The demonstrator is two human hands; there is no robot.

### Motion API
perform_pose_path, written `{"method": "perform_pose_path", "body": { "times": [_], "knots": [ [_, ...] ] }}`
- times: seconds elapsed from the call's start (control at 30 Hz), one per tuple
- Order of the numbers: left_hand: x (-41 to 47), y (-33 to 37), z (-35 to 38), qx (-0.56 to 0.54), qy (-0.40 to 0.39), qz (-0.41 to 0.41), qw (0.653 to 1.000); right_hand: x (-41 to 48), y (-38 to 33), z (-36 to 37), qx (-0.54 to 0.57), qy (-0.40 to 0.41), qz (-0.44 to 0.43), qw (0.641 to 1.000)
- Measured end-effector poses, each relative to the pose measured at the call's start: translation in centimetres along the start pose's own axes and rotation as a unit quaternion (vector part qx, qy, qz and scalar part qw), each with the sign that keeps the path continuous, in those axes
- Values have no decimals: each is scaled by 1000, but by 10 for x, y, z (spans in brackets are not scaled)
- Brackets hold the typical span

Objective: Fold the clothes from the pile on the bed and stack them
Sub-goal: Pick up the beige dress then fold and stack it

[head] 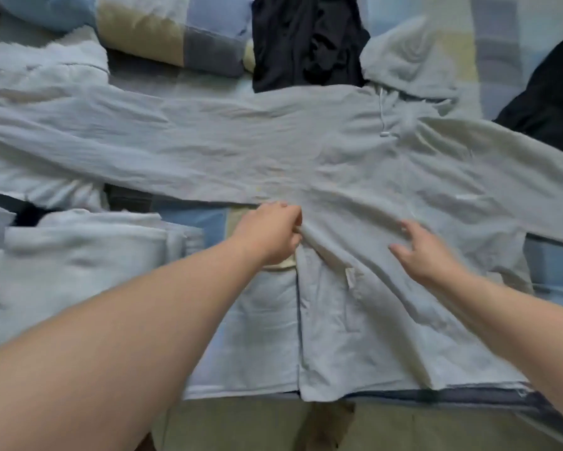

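A pale grey hoodie [354,164] lies spread across the bed, its hood at the upper right and one long sleeve stretched out to the left. My left hand [270,232] grips a bunch of the hoodie's cloth at the armpit, where the sleeve meets the body. My right hand [420,252] rests on the hoodie's body with its fingers spread and flat. A stack of folded light clothes [78,255] sits at the left. Dark garments [306,40] lie at the top middle.
A patchwork quilt of blue, grey and beige squares [176,30] covers the bed. Another dark garment [550,102] lies at the right edge. A white fluffy garment [42,70] sits at the upper left. The bed's near edge [403,397] runs along the bottom.
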State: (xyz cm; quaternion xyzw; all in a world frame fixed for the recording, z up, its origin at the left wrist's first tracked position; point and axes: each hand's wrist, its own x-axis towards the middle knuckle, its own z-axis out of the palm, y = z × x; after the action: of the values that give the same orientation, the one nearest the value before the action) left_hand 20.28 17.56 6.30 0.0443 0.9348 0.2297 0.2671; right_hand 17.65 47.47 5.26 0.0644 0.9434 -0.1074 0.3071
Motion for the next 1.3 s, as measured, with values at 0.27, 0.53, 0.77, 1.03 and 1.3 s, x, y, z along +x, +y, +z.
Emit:
{"method": "perform_pose_path", "body": {
  "times": [0.27, 0.53, 0.77, 1.03, 1.3],
  "knots": [
    [-56, 118, 201, 68, -259, -2, 964, -58, 181, 76, -85, -207, -39, 974],
    [-96, 126, 266, 264, -143, 39, 953, -101, 230, 144, -203, -103, -182, 957],
    [-127, 97, 241, 256, -188, 55, 947, -124, 209, 141, -177, -34, -192, 965],
    [-147, 104, 219, 249, -298, -49, 920, -142, 177, 116, -182, -198, -160, 950],
    [-91, 146, 142, 143, -102, -16, 984, -123, 149, 22, -148, -57, -138, 978]
  ]
}}
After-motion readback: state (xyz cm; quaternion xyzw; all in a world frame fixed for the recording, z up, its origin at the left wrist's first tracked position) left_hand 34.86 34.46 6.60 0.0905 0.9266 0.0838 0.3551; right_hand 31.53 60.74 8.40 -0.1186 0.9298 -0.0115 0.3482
